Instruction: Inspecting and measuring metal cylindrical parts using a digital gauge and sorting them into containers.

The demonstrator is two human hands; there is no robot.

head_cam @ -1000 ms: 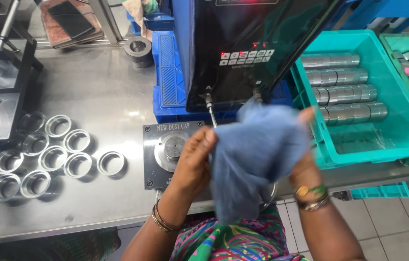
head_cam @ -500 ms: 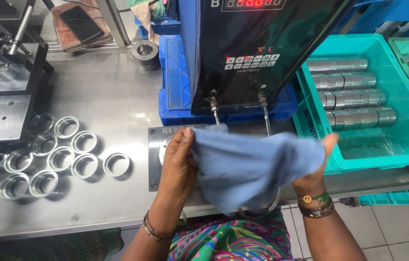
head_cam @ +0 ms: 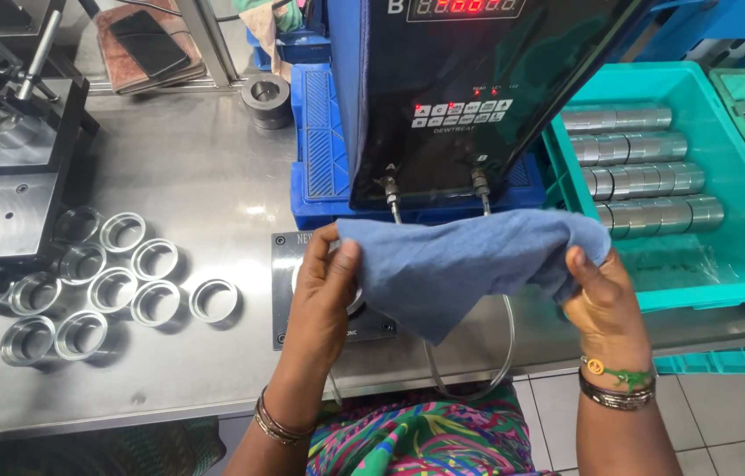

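A blue cloth (head_cam: 460, 264) is stretched between both hands above the table's front edge. My left hand (head_cam: 324, 295) pinches its left end, over a dark metal fixture plate (head_cam: 289, 291) with a round boss. My right hand (head_cam: 601, 300) grips the right end near the teal crate. Behind the cloth stands a black gauge unit (head_cam: 469, 88) with a red digit display, and two thin tubes run down from it under the cloth.
Several shiny metal rings (head_cam: 90, 286) lie on the steel table (head_cam: 196, 176) at left. A teal crate (head_cam: 742, 282) with metal cylinders (head_cam: 645, 185) sits at right. A black measuring stand (head_cam: 2, 159) is far left. A blue crate (head_cam: 319, 150) supports the unit.
The cloth was bunched in front of me a second ago. Both hands have moved apart and pulled it out flat and wide.
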